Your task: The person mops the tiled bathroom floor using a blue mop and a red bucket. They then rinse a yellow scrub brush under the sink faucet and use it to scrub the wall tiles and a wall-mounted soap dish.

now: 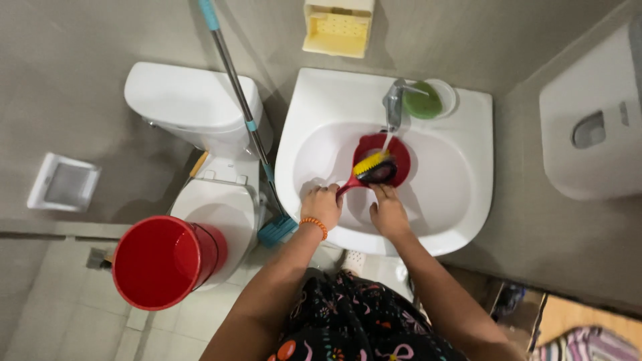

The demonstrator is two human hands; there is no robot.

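Head view: my left hand (322,204) is closed round the red handle of the scoop (382,160), which sits in the sink (461,194) under the tap (394,103). My right hand (388,212) reaches to the brush (374,167), fingers on its dark end; whether they clamp it or only press, I cannot tell. Yellow bristles lie across the scoop's bowl. A thin stream of water falls from the tap onto the scoop.

Risks, as I judge them: wet handle may slip in my left hand; water striking the bowl may splash over the rim onto the floor; the mop (247,127) leaning between toilet (200,107) and sink could be knocked by my left elbow; the red bucket (164,261) perched on the toilet lid could tip.

Hidden: drain, brush handle, my right fingertips. Mop top cut off by frame.
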